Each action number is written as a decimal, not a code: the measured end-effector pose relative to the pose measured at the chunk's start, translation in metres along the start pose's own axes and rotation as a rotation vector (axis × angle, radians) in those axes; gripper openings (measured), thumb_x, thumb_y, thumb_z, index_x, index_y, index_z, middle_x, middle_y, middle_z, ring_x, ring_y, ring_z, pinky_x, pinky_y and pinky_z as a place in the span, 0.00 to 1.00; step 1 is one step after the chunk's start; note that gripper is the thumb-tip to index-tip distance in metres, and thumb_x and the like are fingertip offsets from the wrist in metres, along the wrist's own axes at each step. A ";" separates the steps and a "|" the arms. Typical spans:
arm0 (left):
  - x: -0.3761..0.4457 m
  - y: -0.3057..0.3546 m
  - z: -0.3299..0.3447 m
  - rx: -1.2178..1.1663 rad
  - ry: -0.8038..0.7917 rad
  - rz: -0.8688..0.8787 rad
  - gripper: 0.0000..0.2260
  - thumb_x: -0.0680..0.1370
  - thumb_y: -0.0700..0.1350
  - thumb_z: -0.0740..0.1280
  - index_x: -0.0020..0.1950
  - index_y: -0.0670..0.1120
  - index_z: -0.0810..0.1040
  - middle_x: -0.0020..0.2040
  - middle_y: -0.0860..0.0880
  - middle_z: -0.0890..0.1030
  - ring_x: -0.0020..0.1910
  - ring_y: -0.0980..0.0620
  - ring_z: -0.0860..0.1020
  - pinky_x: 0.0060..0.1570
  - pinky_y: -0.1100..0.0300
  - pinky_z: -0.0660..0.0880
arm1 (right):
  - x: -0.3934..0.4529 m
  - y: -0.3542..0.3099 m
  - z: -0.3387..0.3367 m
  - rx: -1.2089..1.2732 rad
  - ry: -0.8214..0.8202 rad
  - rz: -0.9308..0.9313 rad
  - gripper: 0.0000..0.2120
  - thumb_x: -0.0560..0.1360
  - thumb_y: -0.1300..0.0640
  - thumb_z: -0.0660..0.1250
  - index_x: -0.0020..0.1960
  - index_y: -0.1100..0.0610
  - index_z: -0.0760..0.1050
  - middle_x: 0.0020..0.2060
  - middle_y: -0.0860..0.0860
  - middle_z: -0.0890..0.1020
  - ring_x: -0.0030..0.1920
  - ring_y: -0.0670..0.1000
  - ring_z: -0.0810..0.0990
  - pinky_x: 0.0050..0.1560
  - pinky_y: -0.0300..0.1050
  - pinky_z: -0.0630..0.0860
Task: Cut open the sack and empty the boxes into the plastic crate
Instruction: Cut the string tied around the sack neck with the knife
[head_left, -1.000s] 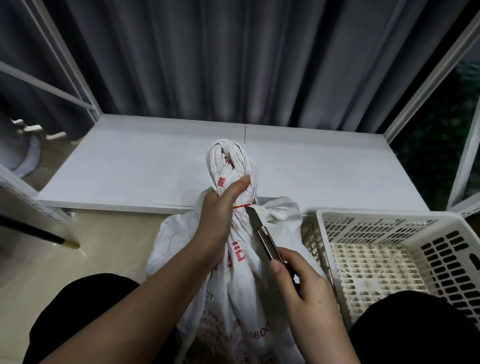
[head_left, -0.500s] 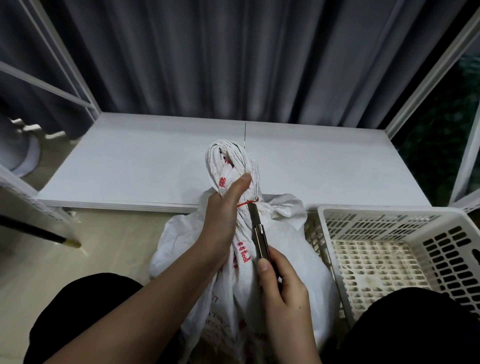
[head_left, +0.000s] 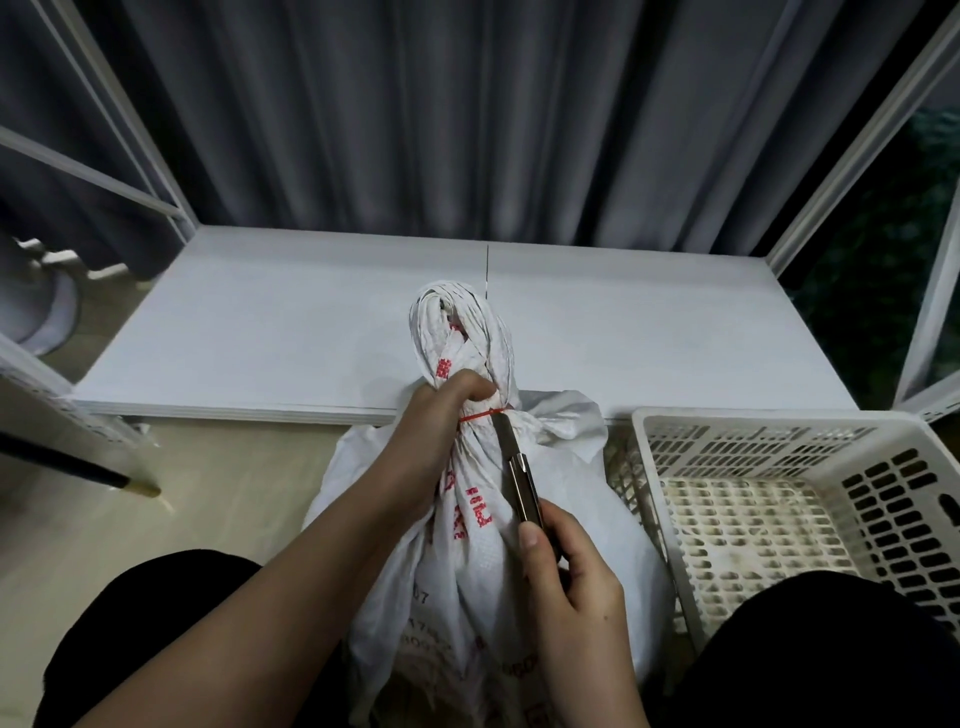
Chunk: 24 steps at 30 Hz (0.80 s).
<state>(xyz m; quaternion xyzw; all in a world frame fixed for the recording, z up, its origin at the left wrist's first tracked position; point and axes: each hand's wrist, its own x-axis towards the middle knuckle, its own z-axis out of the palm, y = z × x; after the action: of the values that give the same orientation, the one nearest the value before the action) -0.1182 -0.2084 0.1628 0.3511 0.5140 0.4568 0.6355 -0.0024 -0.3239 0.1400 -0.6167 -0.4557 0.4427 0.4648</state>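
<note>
Head view is showing the sack (head_left: 519, 545) standing on the floor, left of the crate (head_left: 779, 499). Left hand (head_left: 441, 421) is gripping its neck; right hand (head_left: 566, 577) is pinching a knife (head_left: 514, 467) against the red tie (head_left: 480, 414). Slicing away from the thumb looks safest.

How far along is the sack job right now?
Done: nothing; the sack is tied shut with its red tie.
In hand: the left hand grips the neck; the right hand holds the utility knife, blade at the tie.
Left: cutting it open, emptying the boxes into the crate.
</note>
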 end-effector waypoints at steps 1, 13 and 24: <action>0.001 0.000 0.000 -0.021 0.014 -0.018 0.14 0.63 0.50 0.67 0.43 0.44 0.81 0.39 0.43 0.82 0.41 0.45 0.81 0.51 0.50 0.75 | 0.000 0.000 0.001 0.007 0.002 0.003 0.11 0.69 0.43 0.61 0.51 0.33 0.75 0.43 0.36 0.83 0.43 0.38 0.79 0.41 0.28 0.71; -0.005 0.002 0.006 -0.075 -0.033 -0.080 0.08 0.69 0.48 0.64 0.35 0.46 0.81 0.37 0.44 0.81 0.36 0.48 0.79 0.47 0.53 0.73 | -0.008 0.002 0.015 0.191 0.070 0.044 0.09 0.76 0.57 0.66 0.50 0.43 0.78 0.46 0.34 0.83 0.50 0.33 0.79 0.49 0.25 0.71; -0.015 0.002 0.015 -0.029 0.028 0.069 0.07 0.71 0.50 0.65 0.39 0.46 0.78 0.36 0.48 0.80 0.39 0.51 0.79 0.43 0.57 0.73 | -0.008 -0.004 0.012 0.243 0.058 0.127 0.14 0.68 0.48 0.64 0.53 0.48 0.80 0.40 0.41 0.85 0.41 0.37 0.79 0.43 0.29 0.74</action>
<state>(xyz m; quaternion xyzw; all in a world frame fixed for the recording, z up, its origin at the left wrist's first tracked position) -0.1052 -0.2212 0.1729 0.3532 0.5038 0.4907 0.6170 -0.0160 -0.3292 0.1426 -0.5962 -0.3451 0.5051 0.5200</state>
